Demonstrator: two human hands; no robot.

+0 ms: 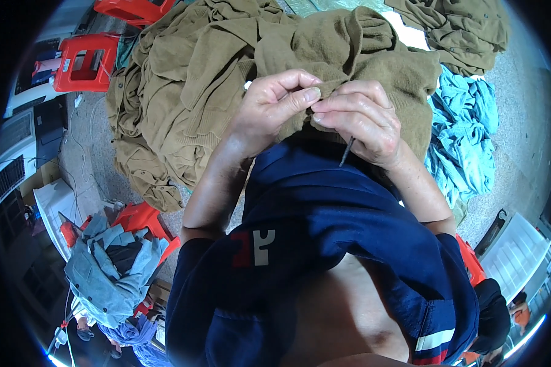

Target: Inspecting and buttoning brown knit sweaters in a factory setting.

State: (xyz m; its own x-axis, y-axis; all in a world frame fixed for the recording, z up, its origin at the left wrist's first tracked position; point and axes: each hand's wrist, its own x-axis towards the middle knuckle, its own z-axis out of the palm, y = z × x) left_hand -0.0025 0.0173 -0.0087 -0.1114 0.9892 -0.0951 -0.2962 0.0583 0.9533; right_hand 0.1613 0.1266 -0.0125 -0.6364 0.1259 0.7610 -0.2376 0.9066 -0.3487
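Brown pile [183,85]: largest item, spread from 10 to 12 o'clock, several knits heaped in loose folds, some with buttons at the lower left margin. Wearer's navy shirt [324,183] fills the middle and runs down to 6 o'clock. Second brown heap [459,30] between 1 and 2 o'clock, near the frame rim, buttons visible.

Working piece: brown knit [373,64], toward 1 o'clock, bunched in front of the wearer and overlapping the right part of the pile; its near edge is raised between the hands.

Turquoise clothes [462,134] between 2 and 3 o'clock, crumpled, just beside the knit. Grey-blue clothes [98,275] at 8 o'clock, draped over a red stool [142,219]. Another red stool [86,41] at 10 o'clock, well apart from the hands.

Left hand [275,104] at 12 o'clock: fingers bent, thumb and forefinger pinched together on the knit's edge. Right hand [364,119] toward 2 o'clock: fingers curled closed, tips on the same edge, almost meeting the left thumb.

Smallest: thin dark rod [347,151], held within the right hand; its visible end slants out below the fingers toward 7 o'clock. Upper end hidden; type of tool cannot be told.
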